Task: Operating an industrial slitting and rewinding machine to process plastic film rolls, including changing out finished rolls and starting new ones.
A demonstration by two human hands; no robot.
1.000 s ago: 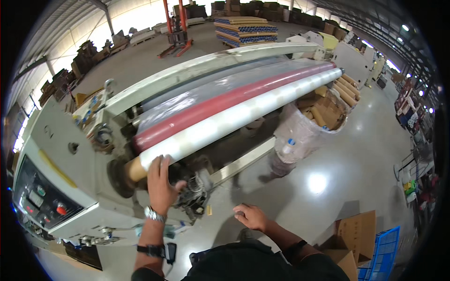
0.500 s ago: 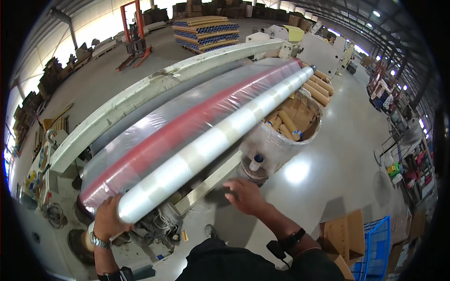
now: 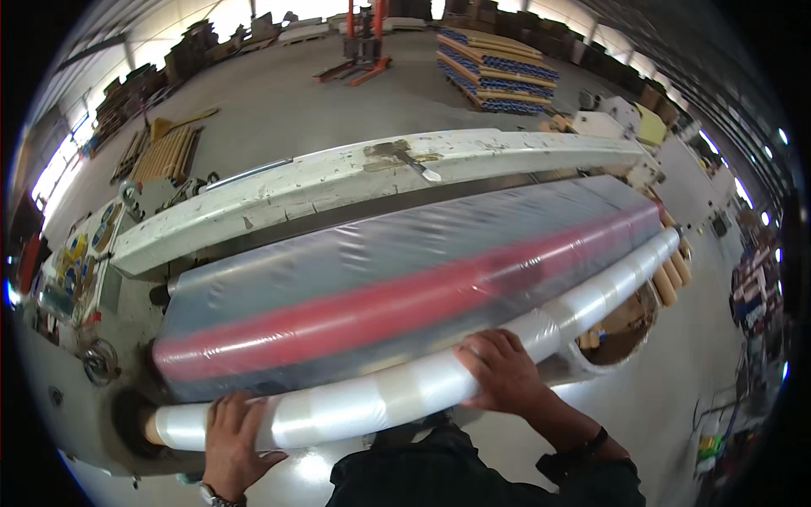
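A long roll of clear plastic film lies along the front of the machine, its brown core tube showing at the left end. My left hand is on the roll near that end, fingers bent over its near side and the thumb out to the right. Farther right, my right hand curls its fingers over the top of the roll. Behind the roll, a red roller shows through a sheet of clear film on the machine. The undersides of both grips are hidden.
A scuffed white beam spans the machine's far side. At the right, a bin with cardboard tubes stands under the roll's far end. Beyond lie a stack of tubes, an orange pallet stacker and loose tubes.
My right hand has come from free air onto the film roll. My left hand has shifted from the roll's end onto its near side. The view has swung to the left.
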